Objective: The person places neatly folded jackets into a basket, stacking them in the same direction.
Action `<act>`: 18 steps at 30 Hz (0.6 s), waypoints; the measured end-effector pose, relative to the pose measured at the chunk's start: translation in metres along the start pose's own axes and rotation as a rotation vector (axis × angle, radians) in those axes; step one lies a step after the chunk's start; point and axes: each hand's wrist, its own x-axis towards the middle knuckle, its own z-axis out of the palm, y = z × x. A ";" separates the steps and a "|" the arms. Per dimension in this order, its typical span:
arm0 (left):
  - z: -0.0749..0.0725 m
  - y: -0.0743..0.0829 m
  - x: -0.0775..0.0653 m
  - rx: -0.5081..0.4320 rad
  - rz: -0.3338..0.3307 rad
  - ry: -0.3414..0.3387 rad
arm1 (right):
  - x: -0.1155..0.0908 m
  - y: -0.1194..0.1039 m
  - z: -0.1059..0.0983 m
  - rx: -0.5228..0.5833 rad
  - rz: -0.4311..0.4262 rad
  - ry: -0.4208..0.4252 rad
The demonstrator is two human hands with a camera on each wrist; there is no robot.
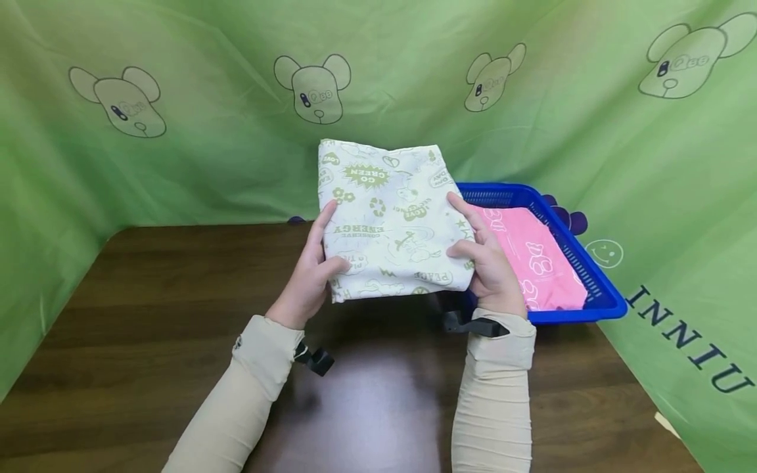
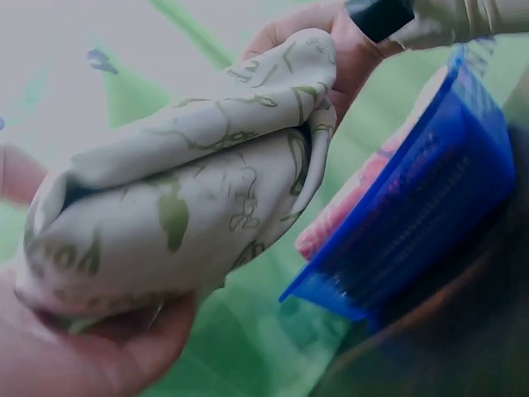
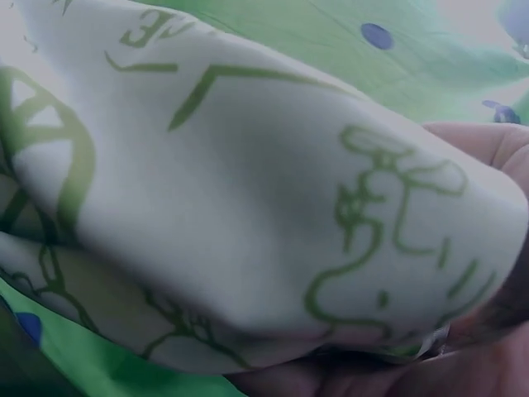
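Observation:
A folded white cloth with green printed words and cartoon figures [image 1: 390, 223] is held up over the table by both hands. My left hand [image 1: 310, 266] grips its left edge, thumb on the front face. At the opposite edge my right hand [image 1: 487, 263] grips it the same way, thumb and a finger showing on the front. In the left wrist view the cloth [image 2: 190, 182] shows its thick folded layers from the edge, with the right hand [image 2: 351, 58] at the far end. The cloth [image 3: 248, 190] fills most of the right wrist view.
A blue plastic basket [image 1: 606, 309] stands on the right of the brown wooden table [image 1: 148, 315], partly behind the right hand. Inside lies a pink cloth with white bear outlines [image 1: 544, 263]. A green printed curtain [image 1: 225, 151] hangs behind the table and along its sides.

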 end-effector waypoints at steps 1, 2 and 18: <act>0.001 -0.001 0.001 -0.028 -0.003 -0.035 | -0.001 -0.002 -0.003 0.011 -0.008 -0.009; 0.002 -0.002 0.002 -0.056 -0.009 -0.068 | -0.002 -0.004 -0.006 0.026 -0.011 -0.018; 0.030 -0.018 0.019 -0.132 -0.048 -0.259 | -0.024 -0.031 -0.041 0.030 -0.028 0.006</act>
